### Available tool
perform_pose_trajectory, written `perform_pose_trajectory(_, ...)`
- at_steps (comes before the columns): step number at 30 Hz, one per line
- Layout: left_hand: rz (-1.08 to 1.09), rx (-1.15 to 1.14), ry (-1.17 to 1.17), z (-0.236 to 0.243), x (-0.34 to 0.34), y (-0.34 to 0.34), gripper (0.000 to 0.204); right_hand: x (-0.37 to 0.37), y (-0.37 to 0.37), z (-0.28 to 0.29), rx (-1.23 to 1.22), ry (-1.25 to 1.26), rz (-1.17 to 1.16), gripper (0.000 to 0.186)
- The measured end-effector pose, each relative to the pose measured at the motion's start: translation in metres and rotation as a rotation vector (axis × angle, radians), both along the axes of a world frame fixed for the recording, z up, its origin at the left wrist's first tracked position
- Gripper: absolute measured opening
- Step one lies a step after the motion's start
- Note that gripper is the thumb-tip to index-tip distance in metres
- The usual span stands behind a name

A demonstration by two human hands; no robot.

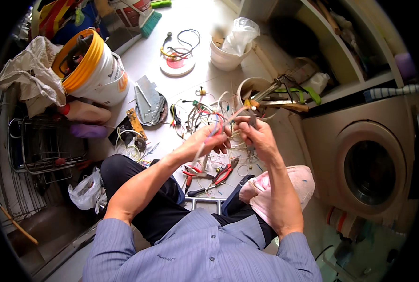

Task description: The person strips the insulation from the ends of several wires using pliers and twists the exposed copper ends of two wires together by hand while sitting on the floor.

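Observation:
My left hand (208,141) is closed around a loose bundle of thin wires (220,128), some red, some white. Pale ends of the bundle hang below the fingers. Close by on the right, my right hand (260,136) is pinched at the wires' far end. Something small and dark shows at its fingertips, too small to name. Under the hands, a tangle of cut wires (197,113) in many colours covers the floor. Between my knees lie red-handled pliers (225,175) and a second red-handled hand tool (197,173).
A white-and-yellow bucket (108,80) stands left, near a grey finned metal part (148,101). Ahead are a round white disc (177,68) with a cable and a white bin (228,56) holding a plastic bag. A tool bucket (244,89) and a washing machine (322,136) are right.

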State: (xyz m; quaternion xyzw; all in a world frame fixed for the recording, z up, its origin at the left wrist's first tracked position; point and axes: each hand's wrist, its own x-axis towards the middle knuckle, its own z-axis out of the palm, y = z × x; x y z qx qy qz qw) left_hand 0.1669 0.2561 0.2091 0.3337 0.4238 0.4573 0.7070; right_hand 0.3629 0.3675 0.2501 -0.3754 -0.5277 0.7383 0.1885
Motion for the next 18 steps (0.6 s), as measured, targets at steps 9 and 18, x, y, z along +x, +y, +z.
perform_pose_trajectory(9, -0.045, 0.5, 1.191, -0.016, 0.024, -0.01, 0.027, -0.022, -0.013, -0.012, 0.136, -0.048, 0.03, 0.016)
perform_pose_trajectory(18, 0.128, 0.039, -0.045, 0.007, -0.005, 0.008, 0.046, -0.022, -0.013, -0.002, 0.1, 0.022, -0.04, 0.019)
